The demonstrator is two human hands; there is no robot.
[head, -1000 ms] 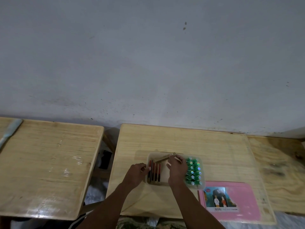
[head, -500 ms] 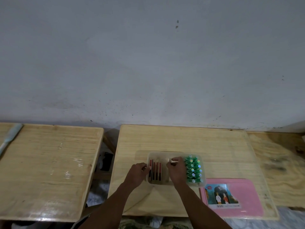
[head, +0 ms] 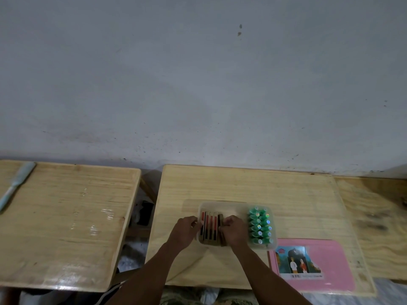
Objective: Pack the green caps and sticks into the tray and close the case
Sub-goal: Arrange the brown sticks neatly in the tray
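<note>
A: Where are the sticks (head: 209, 225)?
B: Low centre of frame, in the tray's (head: 222, 204) left part; green caps (head: 259, 225) fill its right part.
A: And the hands?
B: The right hand (head: 233, 231) curls its fingers on the sticks' right edge. The left hand (head: 185, 232) curls at the tray's left rim; what it pinches, I cannot tell.

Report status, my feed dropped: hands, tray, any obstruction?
Left hand grips tray edge, right hand grips sticks in tray. Green caps packed at right. Pink case lies beside, nothing blocking.
</note>
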